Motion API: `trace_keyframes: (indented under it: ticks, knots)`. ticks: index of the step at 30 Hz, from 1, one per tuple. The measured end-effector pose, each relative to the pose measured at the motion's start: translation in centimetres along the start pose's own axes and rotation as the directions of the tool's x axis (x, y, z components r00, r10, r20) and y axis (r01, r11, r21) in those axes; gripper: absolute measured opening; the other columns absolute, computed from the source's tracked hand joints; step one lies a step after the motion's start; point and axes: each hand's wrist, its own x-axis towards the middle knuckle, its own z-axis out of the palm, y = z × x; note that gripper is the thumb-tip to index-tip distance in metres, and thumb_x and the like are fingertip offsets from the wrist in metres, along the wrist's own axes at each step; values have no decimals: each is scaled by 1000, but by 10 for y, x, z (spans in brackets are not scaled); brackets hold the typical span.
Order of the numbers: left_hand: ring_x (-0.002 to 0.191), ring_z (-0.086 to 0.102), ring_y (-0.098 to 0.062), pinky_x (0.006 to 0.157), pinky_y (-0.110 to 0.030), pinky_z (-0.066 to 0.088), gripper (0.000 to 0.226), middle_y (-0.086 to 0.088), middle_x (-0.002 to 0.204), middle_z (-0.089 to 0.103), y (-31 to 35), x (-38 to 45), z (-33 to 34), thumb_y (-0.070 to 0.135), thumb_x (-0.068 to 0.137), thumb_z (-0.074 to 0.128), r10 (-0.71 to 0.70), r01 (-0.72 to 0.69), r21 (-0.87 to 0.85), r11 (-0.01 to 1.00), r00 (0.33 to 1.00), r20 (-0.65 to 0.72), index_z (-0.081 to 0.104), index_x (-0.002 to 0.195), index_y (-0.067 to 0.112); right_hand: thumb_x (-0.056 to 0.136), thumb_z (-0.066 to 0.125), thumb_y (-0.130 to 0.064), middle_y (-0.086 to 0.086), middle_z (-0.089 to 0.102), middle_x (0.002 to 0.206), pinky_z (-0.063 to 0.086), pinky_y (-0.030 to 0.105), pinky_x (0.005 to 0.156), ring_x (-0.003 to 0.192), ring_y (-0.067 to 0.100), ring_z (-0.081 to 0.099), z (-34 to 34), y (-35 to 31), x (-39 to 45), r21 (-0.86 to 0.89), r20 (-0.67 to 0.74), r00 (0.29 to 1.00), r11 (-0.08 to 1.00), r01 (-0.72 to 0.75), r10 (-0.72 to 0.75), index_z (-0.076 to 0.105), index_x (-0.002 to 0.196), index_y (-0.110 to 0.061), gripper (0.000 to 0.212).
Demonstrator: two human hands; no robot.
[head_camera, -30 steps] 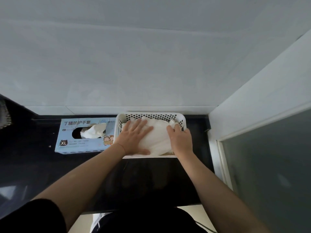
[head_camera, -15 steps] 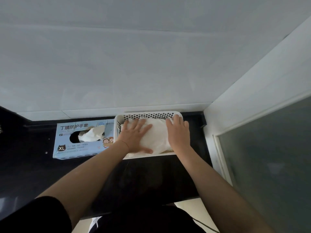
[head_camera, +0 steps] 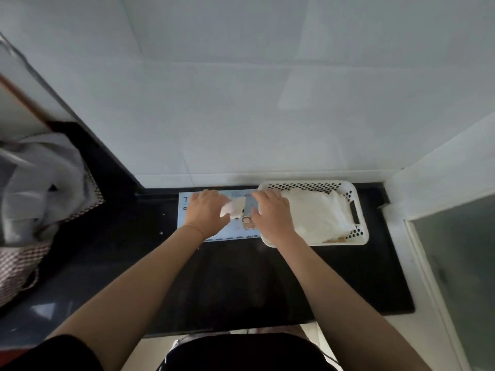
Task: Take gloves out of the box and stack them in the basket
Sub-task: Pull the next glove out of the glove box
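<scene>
Box (head_camera: pixel 214 234) mostly hidden under both hands, print blurred, left hand (head_camera: pixel 207 214) flat on it, right hand (head_camera: pixel 270 214) beside a white glove (head_camera: pixel 235 208), grip unclear, gloves (head_camera: pixel 316 212) heaped in basket (head_camera: pixel 359 236), black counter (head_camera: pixel 241 277), white tiled wall (head_camera: pixel 241 103).

Head cam looks steeply down, close over dark counter (head_camera: pixel 241 277).

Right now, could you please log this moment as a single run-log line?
left hand: on glove box | right hand: over box | glove: protruding between hands | basket: holds white gloves | grip: unclear
</scene>
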Motion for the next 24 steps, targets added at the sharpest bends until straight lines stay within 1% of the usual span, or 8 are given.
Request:
trace_keyframes:
  ticks: [2, 4, 8, 10, 12, 16, 21, 24]
  knots:
    - [111, 58, -19, 95, -32, 43, 29, 5, 119, 66, -13, -6, -4, 35, 94, 53, -24, 27, -51, 998, 999, 49, 65, 120, 28, 93, 58, -28, -4, 55, 132, 36, 36, 97, 126, 19, 44, 9, -14, 4, 12, 78, 997, 1000, 4, -5, 54, 131, -21, 40]
    - [109, 59, -19, 91, -32, 47, 28, 5, 120, 65, -28, -11, -5, 35, 93, 55, -58, 64, -121, 991, 997, 50, 65, 118, 26, 92, 59, -29, -5, 58, 129, 36, 34, 94, 124, 19, 46, 16, -26, 8, -15, 107, 994, 1000, -12, 13, 58, 128, -22, 36]
    - [122, 47, -26, 99, -42, 44, 67, -1, 139, 45, -46, -17, -4, 47, 81, 67, -51, 64, -86, 994, 988, 145, 43, 140, 25, 92, 60, -26, -7, 58, 97, 27, 30, 77, 104, 20, 52, 17, -42, 12, -31, 38, 990, 991, -131, 132, 62, 99, -20, 9]
    - [131, 38, -28, 103, -46, 41, 82, -2, 147, 37, -51, -18, -3, 48, 79, 69, -61, 87, -124, 989, 977, 202, 31, 148, 27, 89, 64, -22, -9, 50, 87, 25, 30, 76, 97, 20, 51, 12, -47, 12, 1, -13, 988, 988, -156, 156, 55, 88, -20, 9]
    - [134, 35, -28, 105, -47, 40, 88, -2, 149, 35, -53, -17, -1, 48, 78, 70, -64, 99, -156, 983, 976, 210, 24, 151, 29, 87, 66, -20, -7, 49, 84, 25, 30, 75, 94, 21, 51, 8, -49, 13, 18, -70, 987, 989, -146, 147, 55, 84, -18, 12]
    - [134, 34, -29, 104, -48, 39, 94, -2, 148, 39, -54, -14, -2, 51, 76, 69, -83, 121, -177, 977, 975, 206, 18, 153, 30, 94, 59, -25, -1, 59, 92, 30, 34, 85, 99, 21, 50, -4, -52, 18, 9, -118, 984, 991, -133, 133, 70, 89, -17, 15]
    - [139, 29, -29, 105, -47, 36, 98, 0, 150, 38, -55, -15, -4, 51, 73, 70, -105, 154, -236, 960, 972, 209, 18, 153, 31, 88, 64, -15, 0, 61, 89, 43, 39, 84, 93, 22, 53, -20, -62, 22, 236, -229, 956, 964, -127, 182, 66, 81, -12, 8]
    - [139, 29, -30, 105, -49, 37, 100, -1, 151, 38, -55, -15, -7, 53, 73, 72, -98, 168, -303, 938, 968, 232, 16, 153, 29, 83, 72, -16, -6, 57, 85, 44, 35, 81, 89, 20, 54, -35, -69, 23, 334, -268, 939, 935, -117, 213, 63, 79, -13, 10]
